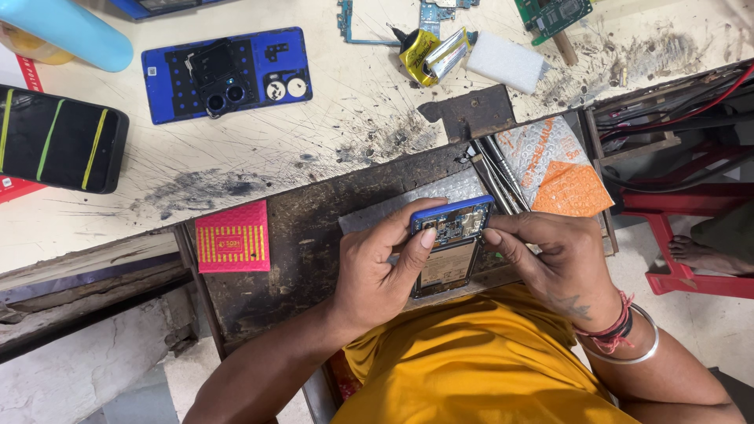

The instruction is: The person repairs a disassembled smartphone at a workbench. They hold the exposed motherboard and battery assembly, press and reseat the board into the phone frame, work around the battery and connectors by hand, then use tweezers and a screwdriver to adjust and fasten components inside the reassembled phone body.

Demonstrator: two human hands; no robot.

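Observation:
An opened blue phone (452,243) with its back removed shows its circuit board and battery. My left hand (385,267) grips its left side, thumb resting near the board. On the other edge of the same phone, my right hand (554,263) holds on with fingertips at the upper right corner. The phone sits over a bubble-wrap sheet (408,206) in a dark open drawer (306,235) just below the bench edge.
A blue phone back frame (228,74), a black phone with coloured bands (59,140), a yellow tape roll (420,55), a white block (506,61), circuit boards (550,14) and a light blue bottle (75,27) lie on the scratched bench. In the drawer are a red packet (232,237), metal tools (495,173) and an orange pouch (558,169).

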